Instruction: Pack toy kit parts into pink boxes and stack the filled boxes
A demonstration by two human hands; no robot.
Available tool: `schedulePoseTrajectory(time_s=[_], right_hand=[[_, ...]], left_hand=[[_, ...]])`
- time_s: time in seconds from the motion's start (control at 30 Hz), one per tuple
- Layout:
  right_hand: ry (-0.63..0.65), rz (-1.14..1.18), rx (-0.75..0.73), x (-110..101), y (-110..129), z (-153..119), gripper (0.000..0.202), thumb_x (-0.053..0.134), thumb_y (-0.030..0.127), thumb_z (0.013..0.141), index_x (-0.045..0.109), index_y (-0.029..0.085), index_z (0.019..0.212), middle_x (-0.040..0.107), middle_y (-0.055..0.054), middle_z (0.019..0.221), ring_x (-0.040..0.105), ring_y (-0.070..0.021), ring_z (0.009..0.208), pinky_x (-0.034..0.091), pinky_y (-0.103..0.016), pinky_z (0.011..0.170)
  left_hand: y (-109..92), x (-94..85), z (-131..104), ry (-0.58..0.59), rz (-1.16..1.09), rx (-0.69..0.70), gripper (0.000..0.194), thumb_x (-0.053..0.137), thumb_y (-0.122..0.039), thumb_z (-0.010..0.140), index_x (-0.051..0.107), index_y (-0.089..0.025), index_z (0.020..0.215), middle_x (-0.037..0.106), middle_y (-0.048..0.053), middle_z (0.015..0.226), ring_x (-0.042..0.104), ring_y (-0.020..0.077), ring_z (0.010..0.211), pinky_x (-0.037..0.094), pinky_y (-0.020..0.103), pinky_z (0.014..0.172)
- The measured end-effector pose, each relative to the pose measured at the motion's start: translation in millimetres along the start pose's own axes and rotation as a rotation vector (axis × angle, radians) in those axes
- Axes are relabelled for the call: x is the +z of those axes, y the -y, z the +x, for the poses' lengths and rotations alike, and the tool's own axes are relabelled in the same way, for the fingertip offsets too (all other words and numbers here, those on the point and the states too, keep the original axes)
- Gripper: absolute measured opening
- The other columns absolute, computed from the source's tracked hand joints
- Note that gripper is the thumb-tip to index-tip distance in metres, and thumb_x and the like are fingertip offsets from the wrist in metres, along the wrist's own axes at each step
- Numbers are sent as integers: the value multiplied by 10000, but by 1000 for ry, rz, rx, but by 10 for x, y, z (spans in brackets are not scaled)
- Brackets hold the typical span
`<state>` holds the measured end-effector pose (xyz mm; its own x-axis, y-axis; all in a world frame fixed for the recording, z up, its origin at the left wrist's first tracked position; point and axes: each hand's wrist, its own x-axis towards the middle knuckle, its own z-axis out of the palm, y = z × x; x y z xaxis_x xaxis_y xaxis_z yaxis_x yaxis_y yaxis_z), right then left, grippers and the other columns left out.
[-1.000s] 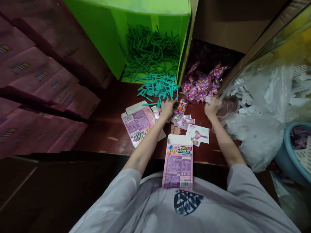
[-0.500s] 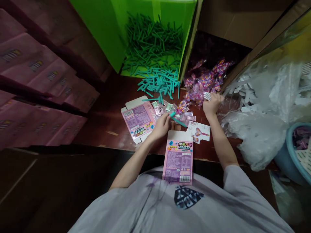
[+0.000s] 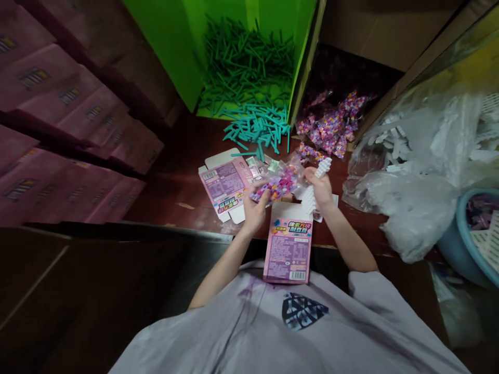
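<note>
My left hand is closed on a clear bag of small pink, purple and orange bricks. Beside it, my right hand grips a white studded strip, whose lower end shows below the fingers. The right fingertips are at the bag's edge; whether they pinch it I cannot tell. Just below both hands, a pink and purple box leans against my shirt with its top flap up. A second such box lies left of my left hand. Small sachets lie behind the bag.
Teal sticks spill from a green bin. Right of it, more bagged bricks lie by a cardboard box. Plastic sacks with white pieces and a blue basket are at right. Pink boxes are stacked at left.
My right hand has come left and nearer from the brick bags with the white strip. A brick bag is now in my left hand; the teal stick it held is out of sight.
</note>
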<state>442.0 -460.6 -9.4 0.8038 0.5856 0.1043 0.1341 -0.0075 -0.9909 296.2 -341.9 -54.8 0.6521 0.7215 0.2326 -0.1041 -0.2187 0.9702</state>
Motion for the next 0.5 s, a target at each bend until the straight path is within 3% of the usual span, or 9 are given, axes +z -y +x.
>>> schedulePoseTrajectory(time_s=[0.1,0.2,0.3,0.37,0.43,0.5], right_hand=[[61,4,-36,-4,-294,-149,738,226,797,857,688,225,929,668,-62,924,613,-198,861,516,-342,797],[114,-74,-26,-229,-532,-304,767,298,863,784,703,243,984,670,-67,947,614,-215,847,524,-349,734],[167,-106,82,-491,-649,-458,600,583,777,705,719,225,895,677,-57,792,609,-211,690,503,-342,608],[207,-177,88,-593,-674,-548,422,723,621,657,722,215,770,674,-43,725,612,-211,682,503,-348,644],[241,-229,69,-620,-691,-624,297,749,501,653,715,211,707,673,-34,702,618,-210,709,505,-354,704],[185,-206,71,-594,-724,-691,286,735,471,669,711,206,775,673,-27,712,616,-203,702,507,-350,707]], left_hand=[[50,-88,15,-171,-13,-78,365,627,-510,820,562,-194,990,626,53,976,611,171,893,501,300,824],[146,-267,-18,-193,46,-116,394,717,-455,746,512,-202,969,614,46,1006,604,170,948,496,318,888],[195,-432,-60,-82,63,-104,373,714,-430,754,472,-207,930,612,48,1026,610,178,991,502,347,902],[174,-477,-54,34,48,-62,329,703,-410,768,474,-206,888,623,48,1030,617,182,996,512,345,881],[113,-466,-14,173,81,10,278,708,-381,771,519,-199,861,645,40,978,630,180,941,516,329,847],[28,-421,47,341,166,110,204,697,-342,790,590,-194,880,666,41,939,635,182,906,506,322,845]])
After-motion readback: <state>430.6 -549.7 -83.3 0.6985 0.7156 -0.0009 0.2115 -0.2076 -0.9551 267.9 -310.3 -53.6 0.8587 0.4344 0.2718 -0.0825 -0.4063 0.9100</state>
